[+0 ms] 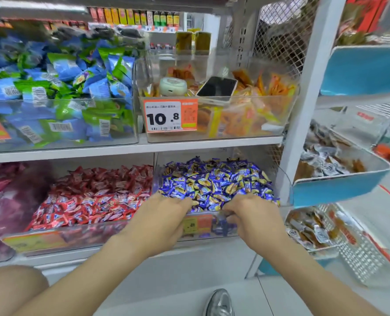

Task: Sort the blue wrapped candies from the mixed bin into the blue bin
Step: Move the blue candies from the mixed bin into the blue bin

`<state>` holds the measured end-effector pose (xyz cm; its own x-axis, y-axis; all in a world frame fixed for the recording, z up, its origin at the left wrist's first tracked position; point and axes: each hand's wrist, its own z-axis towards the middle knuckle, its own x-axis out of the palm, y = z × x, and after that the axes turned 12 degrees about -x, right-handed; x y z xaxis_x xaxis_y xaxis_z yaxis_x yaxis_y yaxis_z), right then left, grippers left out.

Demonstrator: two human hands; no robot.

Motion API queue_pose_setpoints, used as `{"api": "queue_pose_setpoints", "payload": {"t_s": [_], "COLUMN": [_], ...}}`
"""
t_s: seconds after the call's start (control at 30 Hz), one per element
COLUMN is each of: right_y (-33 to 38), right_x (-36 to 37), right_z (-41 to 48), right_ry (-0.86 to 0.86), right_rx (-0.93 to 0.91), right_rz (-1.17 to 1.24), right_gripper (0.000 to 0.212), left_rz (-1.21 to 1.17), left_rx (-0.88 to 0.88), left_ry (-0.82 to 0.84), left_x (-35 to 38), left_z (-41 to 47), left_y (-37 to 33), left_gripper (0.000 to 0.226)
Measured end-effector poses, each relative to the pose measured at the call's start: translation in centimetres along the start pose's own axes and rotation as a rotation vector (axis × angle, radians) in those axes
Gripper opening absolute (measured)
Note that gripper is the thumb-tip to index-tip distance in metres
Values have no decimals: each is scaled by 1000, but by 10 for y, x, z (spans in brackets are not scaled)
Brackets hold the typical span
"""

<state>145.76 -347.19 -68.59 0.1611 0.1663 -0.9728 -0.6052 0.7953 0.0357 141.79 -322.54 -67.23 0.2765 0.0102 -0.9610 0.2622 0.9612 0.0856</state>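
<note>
A clear bin (214,229) on the lower shelf is heaped with blue wrapped candies (214,179). Both my hands are at its front rim. My left hand (164,215) lies over the front left of the heap, its fingertips among the candies. My right hand (251,215) curls its fingers over the front rim, with blue wrappers beside them; whether it holds a candy is hidden. To the left, a second clear bin (41,240) holds red wrapped candies (93,197).
The upper shelf carries a bin of blue and green packets (59,87) and a bin of orange snacks (253,110) with a phone (217,86) and a 10.8 price tag (170,116). Blue side baskets (340,185) hang right. My shoe (219,303) is on the floor.
</note>
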Motion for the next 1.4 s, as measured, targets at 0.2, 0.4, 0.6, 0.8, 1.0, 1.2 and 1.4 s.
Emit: {"api": "queue_pose_setpoints", "payload": {"t_s": [0.2,0.4,0.6,0.8,1.0,1.2,1.4], "right_y": [-1,-4,-55,-15,-34,28,125], "right_x": [6,1,38,67,65,31,6], "right_z": [30,32,98,160,158,151,158], "right_ry": [120,-139,75,140,217,167,-24], "right_rx": [-23,41,391,225,222,247,-125], "right_rz": [-193,250,166,186,129,6,287], "right_gripper": [24,32,75,78,61,44,34], "left_rz": [227,230,196,175,245,-82,-555], "left_rx": [-114,-192,-194,-290,-262,-225,-481], "left_ry": [147,218,39,49,267,188,127], "left_x": [2,10,20,26,27,24,4], "left_z": [11,18,25,39,45,42,15], "left_y": [-1,-8,-14,27,34,42,102], "left_gripper": [39,31,63,77,66,38,7]}}
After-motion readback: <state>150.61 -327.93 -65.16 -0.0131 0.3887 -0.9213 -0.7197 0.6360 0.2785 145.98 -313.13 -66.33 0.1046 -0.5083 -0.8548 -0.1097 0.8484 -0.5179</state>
